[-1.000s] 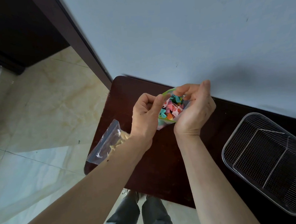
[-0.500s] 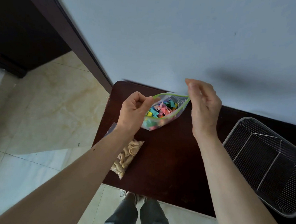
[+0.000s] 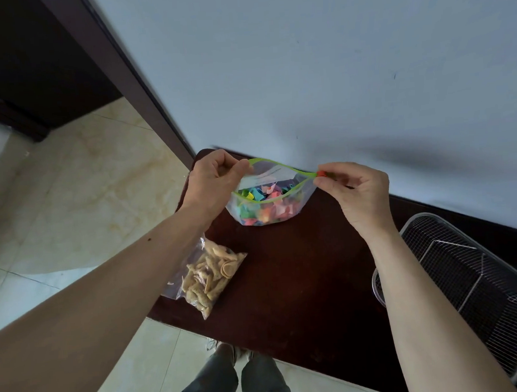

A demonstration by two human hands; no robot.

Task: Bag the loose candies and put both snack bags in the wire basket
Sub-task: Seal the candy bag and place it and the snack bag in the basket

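A clear zip bag of colourful candies with a green zip strip hangs just above the dark table, its mouth gaping. My left hand pinches the left end of the strip. My right hand pinches the right end, at the small orange slider. A second clear bag holding tan crisps lies flat on the table's left edge, under my left forearm. The wire basket stands empty at the table's right end.
The dark wooden table is pushed against a pale blue wall. A dark door frame runs down to its left corner. Tiled floor lies to the left and below, where my legs and shoes show.
My hands have moved apart, stretching the candy bag's mouth wide between them. My right hand now holds the orange slider end. The crisps bag has come into full view.
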